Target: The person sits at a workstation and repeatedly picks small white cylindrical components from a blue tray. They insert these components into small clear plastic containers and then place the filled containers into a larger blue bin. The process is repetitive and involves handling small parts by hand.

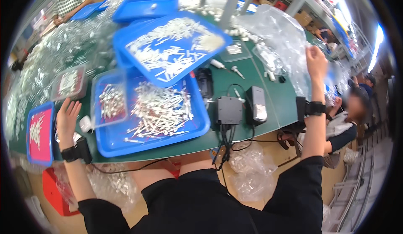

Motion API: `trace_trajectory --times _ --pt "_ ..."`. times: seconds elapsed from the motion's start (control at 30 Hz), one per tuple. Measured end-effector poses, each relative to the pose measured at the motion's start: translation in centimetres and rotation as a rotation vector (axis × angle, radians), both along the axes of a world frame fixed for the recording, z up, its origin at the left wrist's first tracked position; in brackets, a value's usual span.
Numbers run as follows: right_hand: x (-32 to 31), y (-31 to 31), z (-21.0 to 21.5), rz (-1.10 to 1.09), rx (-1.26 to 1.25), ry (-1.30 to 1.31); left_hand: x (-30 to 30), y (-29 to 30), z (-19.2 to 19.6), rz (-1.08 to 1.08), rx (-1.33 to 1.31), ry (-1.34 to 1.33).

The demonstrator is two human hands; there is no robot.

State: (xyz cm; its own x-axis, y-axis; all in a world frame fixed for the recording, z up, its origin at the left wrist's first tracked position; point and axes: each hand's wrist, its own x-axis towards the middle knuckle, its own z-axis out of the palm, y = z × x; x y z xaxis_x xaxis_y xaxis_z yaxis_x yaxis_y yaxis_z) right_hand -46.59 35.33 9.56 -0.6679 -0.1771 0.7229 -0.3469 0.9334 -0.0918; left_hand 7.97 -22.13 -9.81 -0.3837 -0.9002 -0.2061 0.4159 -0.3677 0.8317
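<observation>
My left hand (68,118) is open, its fingers stretched out, between a pink-lined blue tray (51,139) and a lidded clear box of small parts (69,83). Out to the right, my right hand (317,62) is closed, fingers curled, at the edge of a large clear plastic bag (279,28); whether it grips the film I cannot tell. Between my arms, a blue tray (151,148) holds many thin white sticks (161,108) and a clear container (110,120) of similar pieces. A second blue tray (168,79) of white sticks overlaps its far edge. Each wrist wears a black strap.
A black box with cables (228,110) and a grey-black device (256,104) stand near the green table's (275,112) front edge. Clear plastic pieces (54,49) heap at the left. A metal post (233,5) rises behind. A person (352,112) sits at the right.
</observation>
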Motion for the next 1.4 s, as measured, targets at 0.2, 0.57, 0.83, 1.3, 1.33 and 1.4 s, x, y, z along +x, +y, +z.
trace_trajectory --times 0.2,0.57,0.83,1.3,1.33,1.4 --pt "2.1 -4.5 -3.3 -0.006 0.53 -0.058 -5.5 9.4 1.9 0.214 -0.743 -0.512" --pt "11.1 -28.4 -7.5 1.098 0.42 -0.612 -9.4 18.1 6.0 -0.162 -1.387 -0.869" --pt "11.2 -31.5 -10.7 1.174 0.354 -0.558 -10.1 13.2 4.8 -0.224 -1.23 -1.14" --pt "16.8 -26.1 -6.1 1.162 -0.151 -0.368 -11.3 12.0 4.4 -0.37 -1.107 -1.124" --pt "17.4 -25.2 -5.7 1.152 -0.184 -0.427 -11.1 12.1 4.5 -0.345 -1.073 -1.101" --pt "18.8 -23.5 -5.1 1.131 -0.248 -0.549 -10.9 12.1 4.4 -0.232 -1.208 -1.102"
